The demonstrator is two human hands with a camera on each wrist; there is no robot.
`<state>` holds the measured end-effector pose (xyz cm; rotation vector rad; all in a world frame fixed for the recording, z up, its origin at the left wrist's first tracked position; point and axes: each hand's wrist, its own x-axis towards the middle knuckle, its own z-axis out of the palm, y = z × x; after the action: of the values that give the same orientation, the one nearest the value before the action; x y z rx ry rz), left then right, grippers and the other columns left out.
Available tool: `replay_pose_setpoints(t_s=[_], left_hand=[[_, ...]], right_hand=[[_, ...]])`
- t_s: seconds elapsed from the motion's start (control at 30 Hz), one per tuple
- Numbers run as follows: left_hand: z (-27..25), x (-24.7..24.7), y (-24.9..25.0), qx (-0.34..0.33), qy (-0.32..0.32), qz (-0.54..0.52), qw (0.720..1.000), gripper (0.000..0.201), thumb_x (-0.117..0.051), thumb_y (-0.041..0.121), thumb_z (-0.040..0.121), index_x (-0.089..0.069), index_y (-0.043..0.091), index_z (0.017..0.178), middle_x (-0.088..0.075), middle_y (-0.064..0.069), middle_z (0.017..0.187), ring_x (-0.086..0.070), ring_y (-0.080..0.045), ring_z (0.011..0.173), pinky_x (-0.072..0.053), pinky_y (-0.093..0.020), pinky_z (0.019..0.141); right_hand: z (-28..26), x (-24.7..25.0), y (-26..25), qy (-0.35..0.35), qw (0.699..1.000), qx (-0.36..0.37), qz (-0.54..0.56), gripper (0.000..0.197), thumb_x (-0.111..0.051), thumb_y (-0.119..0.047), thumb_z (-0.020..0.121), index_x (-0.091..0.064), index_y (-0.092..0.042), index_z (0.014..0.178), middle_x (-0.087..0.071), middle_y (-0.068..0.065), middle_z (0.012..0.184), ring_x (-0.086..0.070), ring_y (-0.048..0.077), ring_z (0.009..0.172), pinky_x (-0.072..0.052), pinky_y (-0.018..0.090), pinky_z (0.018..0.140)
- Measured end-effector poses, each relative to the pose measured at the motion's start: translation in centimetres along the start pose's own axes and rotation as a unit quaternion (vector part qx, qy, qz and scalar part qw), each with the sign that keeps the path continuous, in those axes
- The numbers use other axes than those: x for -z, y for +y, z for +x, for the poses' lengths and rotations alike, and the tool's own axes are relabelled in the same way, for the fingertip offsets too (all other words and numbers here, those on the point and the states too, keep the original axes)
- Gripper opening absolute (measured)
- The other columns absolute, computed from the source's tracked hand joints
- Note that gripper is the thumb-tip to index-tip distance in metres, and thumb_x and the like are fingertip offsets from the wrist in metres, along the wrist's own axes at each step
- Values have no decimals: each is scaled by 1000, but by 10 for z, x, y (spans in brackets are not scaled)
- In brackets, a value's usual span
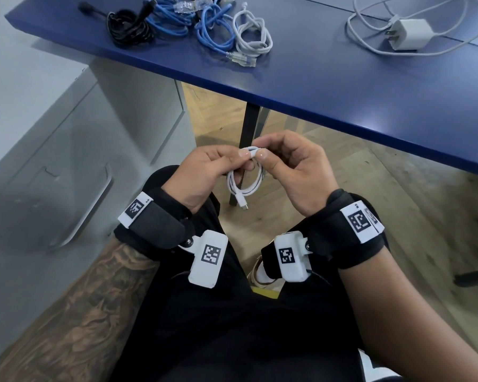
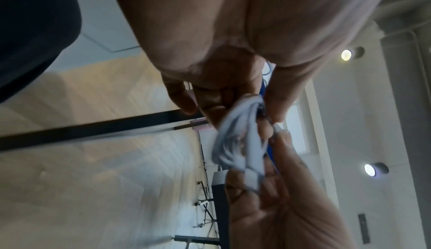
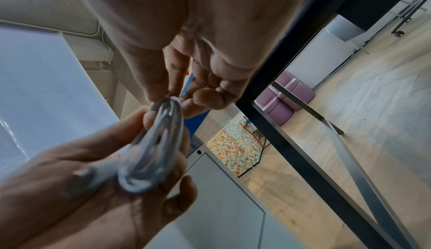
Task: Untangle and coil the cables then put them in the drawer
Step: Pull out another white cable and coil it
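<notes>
Both hands hold one small white cable (image 1: 246, 179) in the air over the person's lap. The left hand (image 1: 204, 172) pinches the top of the loops with thumb and finger. The right hand (image 1: 293, 172) pinches the same spot from the other side, so the two thumbs almost meet. The loops hang down below the pinch, and a plug (image 1: 240, 202) dangles at the bottom. The wrist pictures are blurry, so it is hard to count the loops.

Up past the hands is a blue table (image 1: 342, 86). On it lie a black cable (image 1: 130, 30), blue cables (image 1: 210, 34), a coiled white cable (image 1: 253, 37) and a white charger (image 1: 409, 34). To the left of the hands stands a grey drawer cabinet (image 1: 61, 150).
</notes>
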<state>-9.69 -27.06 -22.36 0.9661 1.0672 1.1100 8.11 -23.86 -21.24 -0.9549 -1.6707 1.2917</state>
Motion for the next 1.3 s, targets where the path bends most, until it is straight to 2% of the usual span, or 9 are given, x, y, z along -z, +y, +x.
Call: replay_pose_setpoints(t_s=[0.1, 0.2, 0.4, 0.6, 0.8, 0.97, 1.07, 1.2, 1.3], left_hand=[[-2, -6, -1, -18, -40, 17, 999, 24, -46, 19, 100, -64, 8, 89, -57, 1, 65, -54, -16, 60, -48, -29, 65], [-2, -11, 2, -10, -28, 5, 1000, 25, -39, 13, 104, -57, 6, 88, -53, 11, 56, -39, -6, 50, -35, -22, 54], [-2, -13, 8, 11, -28, -61, 998, 19, -48, 15, 92, -54, 5, 77, -46, 9, 50, -31, -7, 47, -29, -19, 47], [-4, -14, 5, 12, -39, -83, 996, 14, -52, 13, 88, -59, 8, 78, -43, 5, 56, -32, -14, 55, -36, -21, 51], [-3, -13, -1, -31, -43, -16, 998, 8, -54, 13, 91, -58, 7, 94, -60, 2, 67, -52, -15, 59, -46, -25, 61], [0, -8, -3, -40, -48, 25, 998, 11, -56, 8, 88, -50, 13, 97, -57, -6, 76, -51, -12, 57, -45, -23, 55], [2, -8, -5, -54, -3, 45, 998, 6, -52, 15, 91, -50, 15, 96, -56, -4, 76, -48, -8, 55, -44, -20, 51], [4, -7, -5, -44, 11, -40, 998, 3, -49, 11, 91, -47, 12, 94, -59, 1, 68, -40, -7, 50, -36, -19, 49], [3, -8, -6, -24, 0, -85, 996, 8, -45, 4, 95, -45, 12, 92, -61, 0, 67, -40, -7, 49, -34, -17, 48]], right_hand=[[0, 1, -1, -6, 1000, -14, 8, 11, -63, -7, 95, -66, -6, 105, -70, 11, 96, -66, 20, 83, -56, 29, 75], [-1, 0, -2, -20, 998, -53, 29, 6, -58, -11, 98, -62, -12, 102, -68, 5, 91, -63, 16, 81, -55, 39, 76], [-2, -6, -3, -20, 985, -107, 131, 23, -61, -27, 91, -71, -13, 105, -70, 24, 100, -64, 47, 90, -52, 60, 89], [-1, 0, -2, -50, 967, -131, 213, 16, -62, -10, 88, -66, -8, 102, -71, 8, 90, -69, 18, 78, -57, 30, 74], [-2, 1, 4, -31, 968, -131, 210, 17, -65, -8, 84, -64, -8, 101, -68, 14, 92, -65, 27, 77, -57, 38, 75], [-3, -3, 6, -23, 971, -145, 187, 19, -71, -4, 76, -63, -13, 91, -64, 11, 89, -63, 19, 74, -55, 28, 70], [-5, -5, 3, -4, 987, -102, 125, 15, -72, -10, 84, -67, -13, 97, -66, 10, 91, -63, 19, 79, -57, 31, 74], [-3, -9, -1, 24, 988, -110, 107, 19, -60, -24, 95, -69, -14, 108, -69, 20, 104, -68, 29, 86, -60, 49, 79], [-1, -9, -3, -11, 972, -178, 154, 21, -54, -17, 100, -67, -5, 112, -71, 14, 92, -69, 22, 81, -59, 39, 80]])
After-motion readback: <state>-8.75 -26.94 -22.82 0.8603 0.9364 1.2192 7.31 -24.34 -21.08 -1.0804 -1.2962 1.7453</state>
